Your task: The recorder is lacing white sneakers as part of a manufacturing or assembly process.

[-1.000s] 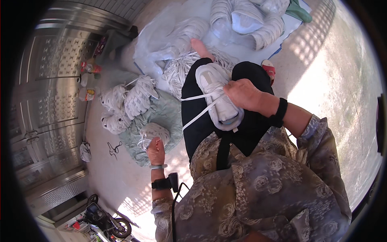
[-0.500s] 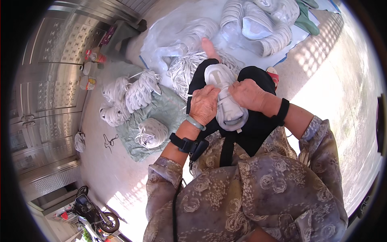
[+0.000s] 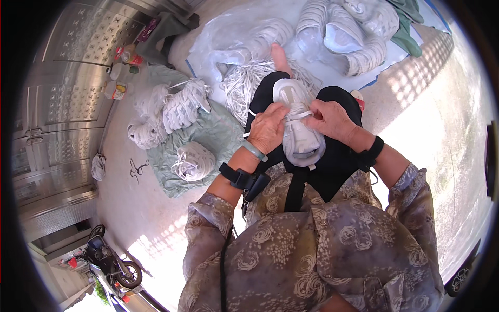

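A white sneaker point(image 3: 297, 125) lies on my lap, across my black trousers point(image 3: 338, 156), toe pointing away from me. My left hand point(image 3: 267, 129) grips its left side, fingers on the white laces. From the right, my right hand point(image 3: 330, 118) pinches the laces over the tongue. Each wrist wears a black band. A loose heap of white shoelaces point(image 3: 247, 86) lies on the ground just past my knees.
Bundles of white laces point(image 3: 179, 106) and a rolled bundle point(image 3: 193, 160) rest on a pale green cloth point(image 3: 218, 138) to my left. More white shoes point(image 3: 345, 34) sit on a plastic sheet ahead. Scissors point(image 3: 136, 169) lie by a metal door point(image 3: 57, 109). A motorbike point(image 3: 109, 260) stands lower left.
My left hand rose from the lace bundle on the green cloth to the sneaker, and both hands now work its laces. The loose lace ends no longer hang over my lap.
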Tool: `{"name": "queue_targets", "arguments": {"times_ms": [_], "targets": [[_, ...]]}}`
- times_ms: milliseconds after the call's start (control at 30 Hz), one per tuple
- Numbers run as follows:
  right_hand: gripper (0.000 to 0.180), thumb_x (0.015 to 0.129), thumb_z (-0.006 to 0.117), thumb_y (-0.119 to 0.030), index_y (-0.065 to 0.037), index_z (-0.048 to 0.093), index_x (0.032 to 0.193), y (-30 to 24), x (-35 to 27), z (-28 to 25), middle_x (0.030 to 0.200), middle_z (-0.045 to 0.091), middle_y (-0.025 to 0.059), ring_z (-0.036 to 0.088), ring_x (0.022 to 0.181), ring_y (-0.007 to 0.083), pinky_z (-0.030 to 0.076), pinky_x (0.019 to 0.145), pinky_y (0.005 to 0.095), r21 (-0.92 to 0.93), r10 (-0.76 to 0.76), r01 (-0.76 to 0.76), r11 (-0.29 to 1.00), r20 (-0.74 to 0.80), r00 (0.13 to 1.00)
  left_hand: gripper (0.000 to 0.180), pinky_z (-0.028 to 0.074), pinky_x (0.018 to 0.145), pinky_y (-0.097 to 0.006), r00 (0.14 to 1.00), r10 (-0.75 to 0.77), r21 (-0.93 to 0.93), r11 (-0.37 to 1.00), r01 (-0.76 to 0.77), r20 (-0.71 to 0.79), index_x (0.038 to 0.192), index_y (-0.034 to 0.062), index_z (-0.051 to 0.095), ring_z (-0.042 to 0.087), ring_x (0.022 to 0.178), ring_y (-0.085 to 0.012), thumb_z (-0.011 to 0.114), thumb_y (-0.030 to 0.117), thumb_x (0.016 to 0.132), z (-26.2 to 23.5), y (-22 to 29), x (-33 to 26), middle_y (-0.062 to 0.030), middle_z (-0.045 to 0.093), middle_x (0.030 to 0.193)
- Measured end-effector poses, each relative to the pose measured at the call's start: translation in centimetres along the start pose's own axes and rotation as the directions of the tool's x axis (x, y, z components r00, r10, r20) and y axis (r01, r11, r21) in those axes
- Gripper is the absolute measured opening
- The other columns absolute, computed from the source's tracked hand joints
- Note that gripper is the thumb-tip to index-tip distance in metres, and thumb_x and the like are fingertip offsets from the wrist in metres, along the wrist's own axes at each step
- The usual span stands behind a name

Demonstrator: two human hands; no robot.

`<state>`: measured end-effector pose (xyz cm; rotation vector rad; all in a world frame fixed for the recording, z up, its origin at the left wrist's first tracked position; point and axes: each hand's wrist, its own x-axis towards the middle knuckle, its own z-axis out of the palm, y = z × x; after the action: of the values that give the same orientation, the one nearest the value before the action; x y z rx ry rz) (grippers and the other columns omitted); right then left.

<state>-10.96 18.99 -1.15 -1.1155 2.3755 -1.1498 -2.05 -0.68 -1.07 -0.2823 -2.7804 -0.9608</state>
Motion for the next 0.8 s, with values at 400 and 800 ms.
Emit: {"name": "queue_targets", "arguments": {"times_ms": [400,800], "targets": [[0.009,0.076,0.055,-0.011,-0.003,0.051,0.079,1.6,2.0,-0.9,0.067,0.055,0.0087,0.06,0.061,0.0205,0.048,0.056,0.0297,-0.695,-0.25,0.068,0.716,-0.164,0.954,0.046,0.048,0.074,-0.038,0.995,-0.053,-0.017,0.998,0.054,0.081,0.118,0.0083,0.046,0.059,0.086,-0.0338,0.053,-0.002,0.073,0.2,0.3,-0.8,-0.0166,0.061,0.09],[0.014,0.081,0.057,-0.013,-0.001,0.061,0.084,3.5,3.3,-2.4,0.066,0.057,0.0069,0.052,0.059,0.0084,0.044,0.057,0.0243,0.182,0.076,-0.045,0.982,-0.165,0.983,0.05,0.047,0.077,-0.038,0.992,-0.075,-0.073,0.994,0.082,0.097,0.121,0.0091,0.043,0.059,0.086,-0.0335,0.052,-0.003,0.074,-0.1,-0.3,-1.2,-0.0167,0.061,0.093]]}}
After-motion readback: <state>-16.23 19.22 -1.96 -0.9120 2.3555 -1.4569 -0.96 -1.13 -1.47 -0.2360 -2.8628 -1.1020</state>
